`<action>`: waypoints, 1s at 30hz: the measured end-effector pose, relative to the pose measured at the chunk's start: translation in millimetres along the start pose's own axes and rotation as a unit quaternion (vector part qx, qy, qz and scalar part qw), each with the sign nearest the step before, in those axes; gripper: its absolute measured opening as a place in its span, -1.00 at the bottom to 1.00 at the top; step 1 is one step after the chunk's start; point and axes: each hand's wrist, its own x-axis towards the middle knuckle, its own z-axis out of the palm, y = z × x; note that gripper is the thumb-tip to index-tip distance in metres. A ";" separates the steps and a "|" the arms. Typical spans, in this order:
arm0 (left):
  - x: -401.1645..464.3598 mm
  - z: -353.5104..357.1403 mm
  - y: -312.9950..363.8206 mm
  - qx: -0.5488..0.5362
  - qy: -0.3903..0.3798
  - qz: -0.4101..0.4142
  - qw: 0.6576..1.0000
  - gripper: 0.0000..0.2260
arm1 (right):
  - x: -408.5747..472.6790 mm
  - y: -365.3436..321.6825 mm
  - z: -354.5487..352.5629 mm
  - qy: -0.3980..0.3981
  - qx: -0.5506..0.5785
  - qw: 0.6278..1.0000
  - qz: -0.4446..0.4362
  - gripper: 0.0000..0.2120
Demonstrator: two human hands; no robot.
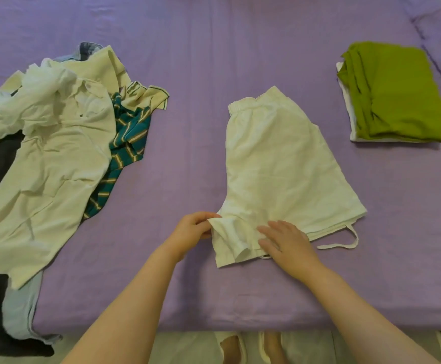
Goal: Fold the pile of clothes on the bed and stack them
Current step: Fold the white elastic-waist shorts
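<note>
A purple bed [214, 61] fills the view. At 9 o'clock lies the unfolded pile [51, 143]; at 2 o'clock, 1 green folded stack [395, 93]. Centre, white shorts [279, 164] lie flat. The right hand [287, 244] presses spread on their hem at 6 o'clock; the left hand [191, 229] pinches its edge.

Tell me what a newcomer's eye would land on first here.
The white shorts lie flat mid-bed on the purple sheet, with the left hand pinching the near hem and the right hand pressing beside it. The bright green folded garment sits far right; the unfolded pile sprawls left.
</note>
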 end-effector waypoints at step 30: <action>1.8 54.0 -31.4 -0.018 0.268 -0.062 0.961 -0.54 | 17.4 69.8 -56.1 0.099 0.051 0.971 0.212 -0.46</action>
